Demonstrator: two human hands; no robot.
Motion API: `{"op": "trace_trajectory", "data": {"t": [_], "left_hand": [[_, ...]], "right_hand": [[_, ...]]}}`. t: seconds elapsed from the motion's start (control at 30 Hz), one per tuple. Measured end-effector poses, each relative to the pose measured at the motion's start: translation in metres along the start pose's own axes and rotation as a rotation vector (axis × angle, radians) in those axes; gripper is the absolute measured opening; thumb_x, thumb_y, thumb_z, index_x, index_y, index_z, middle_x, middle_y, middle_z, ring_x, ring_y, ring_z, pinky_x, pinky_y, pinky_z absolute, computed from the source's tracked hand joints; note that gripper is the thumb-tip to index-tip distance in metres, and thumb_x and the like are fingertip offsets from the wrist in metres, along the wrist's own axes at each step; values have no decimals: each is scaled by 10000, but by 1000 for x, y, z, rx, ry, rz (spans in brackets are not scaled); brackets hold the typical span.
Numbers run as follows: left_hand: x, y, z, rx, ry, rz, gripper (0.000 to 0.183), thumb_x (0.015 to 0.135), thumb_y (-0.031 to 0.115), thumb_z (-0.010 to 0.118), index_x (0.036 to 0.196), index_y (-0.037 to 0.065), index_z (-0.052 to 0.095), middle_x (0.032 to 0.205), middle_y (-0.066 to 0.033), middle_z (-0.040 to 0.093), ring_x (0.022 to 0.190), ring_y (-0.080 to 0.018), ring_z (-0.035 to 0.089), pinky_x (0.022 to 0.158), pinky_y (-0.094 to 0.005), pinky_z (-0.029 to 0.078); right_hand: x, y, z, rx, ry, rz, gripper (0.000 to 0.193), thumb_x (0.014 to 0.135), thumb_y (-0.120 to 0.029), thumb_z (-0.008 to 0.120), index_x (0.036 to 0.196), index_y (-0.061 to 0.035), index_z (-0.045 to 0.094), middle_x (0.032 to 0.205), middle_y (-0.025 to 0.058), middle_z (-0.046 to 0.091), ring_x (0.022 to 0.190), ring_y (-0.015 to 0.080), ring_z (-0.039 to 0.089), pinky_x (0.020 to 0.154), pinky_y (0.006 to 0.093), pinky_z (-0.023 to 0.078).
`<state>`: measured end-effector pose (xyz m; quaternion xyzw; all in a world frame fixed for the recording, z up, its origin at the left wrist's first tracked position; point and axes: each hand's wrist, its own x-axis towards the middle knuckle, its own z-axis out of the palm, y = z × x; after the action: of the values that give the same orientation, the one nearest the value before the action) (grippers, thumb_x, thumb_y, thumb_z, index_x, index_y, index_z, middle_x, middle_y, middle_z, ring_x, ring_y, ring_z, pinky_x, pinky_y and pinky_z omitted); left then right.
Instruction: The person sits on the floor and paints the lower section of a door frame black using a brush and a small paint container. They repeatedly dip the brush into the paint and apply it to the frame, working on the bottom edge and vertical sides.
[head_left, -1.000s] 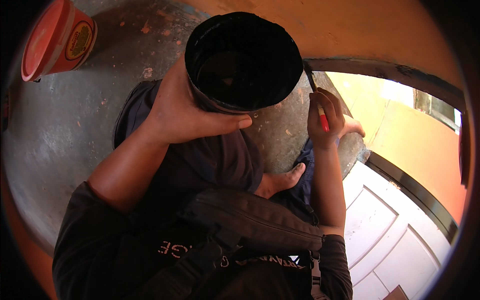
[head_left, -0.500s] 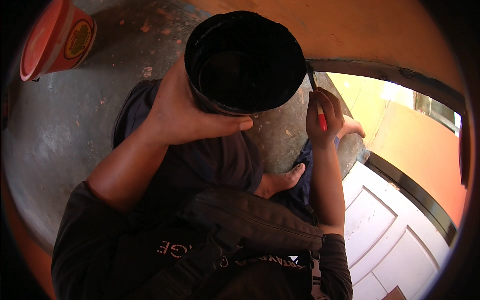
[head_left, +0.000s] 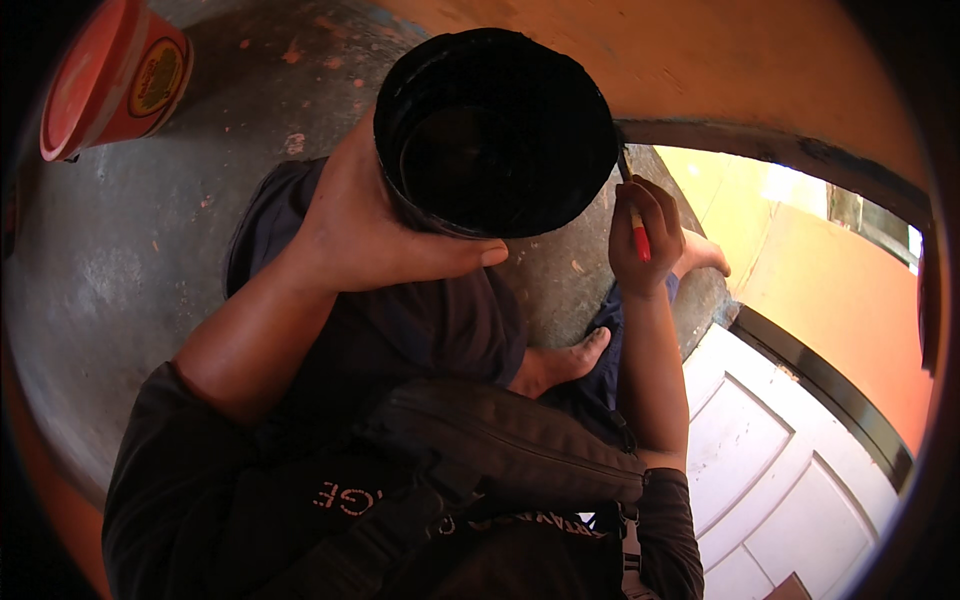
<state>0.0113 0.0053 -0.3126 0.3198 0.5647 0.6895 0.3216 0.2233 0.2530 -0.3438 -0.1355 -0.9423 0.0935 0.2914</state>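
My left hand (head_left: pixel 385 225) is wrapped round the side of a black paint pot (head_left: pixel 495 130), holding it up in front of me with its mouth toward my view. The inside is dark, and how much it contains I cannot make out. Just right of the pot, my right hand (head_left: pixel 648 232) grips a slim paintbrush (head_left: pixel 641 240) by its handle, which ends in red. The brush's upper part points toward the dark lower edge of the orange wall (head_left: pixel 720 70); its tip is partly hidden beside the pot's rim.
A red lidded bucket (head_left: pixel 125 85) stands on the paint-spotted grey floor (head_left: pixel 110 260) at the far left. On the right lie a bright doorway opening and a white panelled door (head_left: pixel 770 440). My legs are folded beneath the pot, with one bare foot (head_left: pixel 575 362) showing.
The pot in my left hand has shifted slightly down and to the right. My right hand with the paintbrush has moved a little to the left.
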Motion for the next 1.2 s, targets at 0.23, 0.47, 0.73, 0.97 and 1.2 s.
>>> {"op": "trace_trajectory", "data": {"t": [0.23,0.47,0.73,0.97,1.2], "left_hand": [[1,1,1,-2,0,-14,926,588,174,977,1372,-21,525,1249,-123,653,1175,-220,636,995,-370,515],[0,-1,1,-14,-2,-38,923,597,173,976,1376,-21,522,1251,-125,651,1180,-221,633,999,-371,512],[1,1,0,9,-16,-50,936,594,176,980,1384,-19,517,1258,-130,649,1184,-233,636,998,-378,515],[1,0,1,0,-13,-48,937,590,177,980,1380,-21,517,1254,-131,651,1174,-230,642,991,-376,519],[1,2,0,6,-15,-52,933,588,178,973,1378,-21,518,1244,-131,656,1173,-229,642,988,-374,519]], "right_hand": [[2,16,10,-65,1,-9,205,827,27,738,1013,-55,710,1023,139,718,902,317,720,755,367,575],[0,1,0,-13,-11,6,220,819,21,750,1020,-58,708,1023,131,719,895,309,720,754,372,574],[3,15,10,-32,-17,34,228,818,21,749,1020,-77,710,1029,119,724,903,313,721,764,384,577],[2,1,-1,-3,-10,39,229,816,25,743,1020,-74,706,1033,120,724,907,314,721,777,385,578],[3,12,12,-27,-32,51,231,810,28,751,1013,-68,701,1020,120,725,893,305,724,761,376,580]]}}
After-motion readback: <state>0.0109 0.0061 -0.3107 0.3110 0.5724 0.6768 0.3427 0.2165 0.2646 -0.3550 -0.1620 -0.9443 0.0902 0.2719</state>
